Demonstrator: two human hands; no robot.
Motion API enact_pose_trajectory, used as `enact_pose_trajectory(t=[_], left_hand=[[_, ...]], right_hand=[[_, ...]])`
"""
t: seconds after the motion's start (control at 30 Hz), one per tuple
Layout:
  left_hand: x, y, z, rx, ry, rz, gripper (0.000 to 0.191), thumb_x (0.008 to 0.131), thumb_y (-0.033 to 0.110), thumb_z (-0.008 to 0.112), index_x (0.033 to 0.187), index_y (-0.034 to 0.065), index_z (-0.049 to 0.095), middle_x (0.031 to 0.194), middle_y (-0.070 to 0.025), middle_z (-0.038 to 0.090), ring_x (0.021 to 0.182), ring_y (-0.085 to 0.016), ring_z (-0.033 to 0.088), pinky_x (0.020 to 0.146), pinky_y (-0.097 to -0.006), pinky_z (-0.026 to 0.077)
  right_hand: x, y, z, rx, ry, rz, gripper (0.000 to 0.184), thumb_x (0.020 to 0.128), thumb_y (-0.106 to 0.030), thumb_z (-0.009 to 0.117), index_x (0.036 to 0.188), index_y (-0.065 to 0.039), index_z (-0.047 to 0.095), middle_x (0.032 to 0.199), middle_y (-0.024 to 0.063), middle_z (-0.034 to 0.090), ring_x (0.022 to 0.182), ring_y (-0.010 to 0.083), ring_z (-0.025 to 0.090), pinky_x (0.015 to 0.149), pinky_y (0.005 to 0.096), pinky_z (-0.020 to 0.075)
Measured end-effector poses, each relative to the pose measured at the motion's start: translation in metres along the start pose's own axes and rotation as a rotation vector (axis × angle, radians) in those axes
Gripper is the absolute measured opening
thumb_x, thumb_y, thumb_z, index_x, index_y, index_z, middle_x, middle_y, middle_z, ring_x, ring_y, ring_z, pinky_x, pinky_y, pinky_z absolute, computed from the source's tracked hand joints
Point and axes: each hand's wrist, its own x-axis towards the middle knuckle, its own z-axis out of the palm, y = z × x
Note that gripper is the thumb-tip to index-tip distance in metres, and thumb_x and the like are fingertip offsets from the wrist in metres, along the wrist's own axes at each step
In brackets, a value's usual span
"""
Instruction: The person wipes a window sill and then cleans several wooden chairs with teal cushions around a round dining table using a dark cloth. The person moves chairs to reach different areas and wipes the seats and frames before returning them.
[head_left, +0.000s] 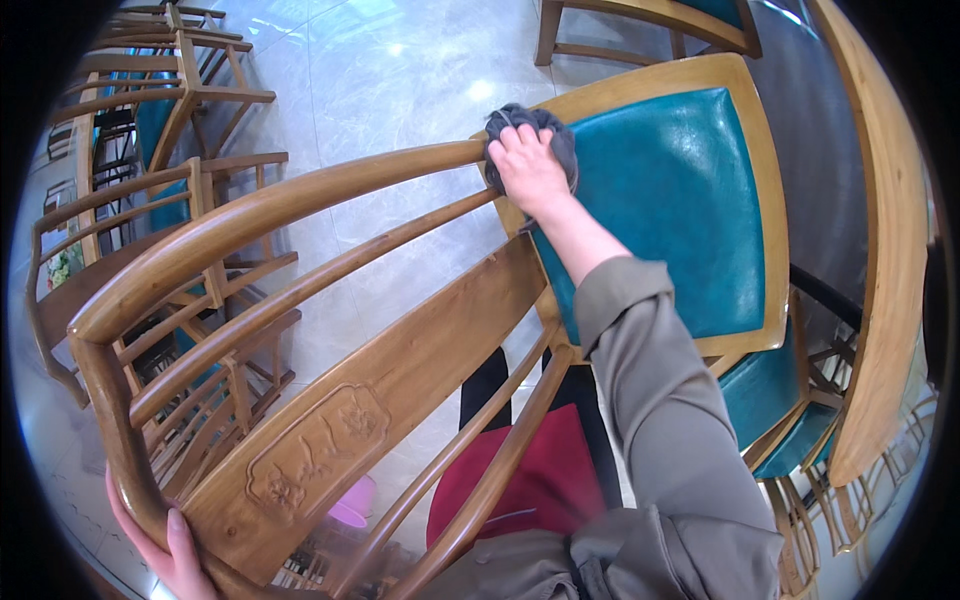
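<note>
A wooden chair with a carved back splat (330, 442) and a teal padded seat (667, 202) fills the middle of the view. My left hand (176, 559) grips the top rail (124, 442) of its back at the lower left. At the foot of the outer back post (300, 199), my right hand (531, 166) holds a bunched dark grey cloth (559, 135). The cloth touches the post where it meets the seat frame (757, 135), and it covers that joint. My right sleeve hides part of the seat's near side.
More wooden chairs (187, 97) with teal seats line the left. A wooden table edge (881, 225) runs down the right, with chairs (772, 382) beneath and beside it. A pink container (352, 501) shows behind the chair back. Shiny grey tiles (397, 82) form the floor.
</note>
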Motion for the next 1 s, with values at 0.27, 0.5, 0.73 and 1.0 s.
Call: enact_pose_trajectory(t=[0.27,0.5,0.73,1.0], left_hand=[[-0.009,-0.013,-0.001,-0.064,-0.037,-0.018,0.067,0.095,0.011,0.056,0.155,0.0038,0.027,0.155,-0.0147,0.035,0.141,-0.025,0.034,0.119,-0.0371,0.023],[-0.012,-0.016,-0.001,-0.158,-0.095,0.041,0.067,0.095,0.012,0.057,0.154,0.0029,0.028,0.153,-0.0147,0.037,0.139,-0.024,0.037,0.118,-0.0372,0.025],[-0.004,-0.003,0.008,-0.142,-0.09,0.067,0.064,0.096,0.013,0.055,0.154,0.0031,0.03,0.153,-0.0141,0.037,0.139,-0.024,0.037,0.117,-0.0363,0.027],[-0.007,-0.005,0.005,-0.265,-0.041,-0.01,0.068,0.092,0.005,0.054,0.155,0.0038,0.028,0.153,-0.0144,0.036,0.14,-0.025,0.035,0.118,-0.0364,0.023]], right_hand=[[-0.215,-0.037,-0.081,0.15,-0.28,-0.159,0.022,0.08,-0.015,0.059,0.102,-0.016,0.062,0.101,0.0066,0.055,0.097,0.0276,0.053,0.081,0.0454,0.0405],[-0.236,0.046,-0.195,0.759,-0.43,0.361,0.033,0.076,0.003,0.059,0.1,-0.017,0.068,0.092,0.0134,0.058,0.092,0.0361,0.06,0.08,0.0438,0.052],[-0.109,0.182,-0.15,-0.295,0.096,0.432,0.05,0.093,-0.051,0.059,0.139,-0.031,0.053,0.147,0.0088,0.046,0.136,0.0306,0.041,0.107,0.0577,0.0331],[-0.217,0.032,-0.104,-0.108,-0.004,0.126,0.037,0.08,-0.015,0.062,0.114,-0.028,0.066,0.118,-0.0001,0.058,0.116,0.0226,0.054,0.088,0.0475,0.0384]])
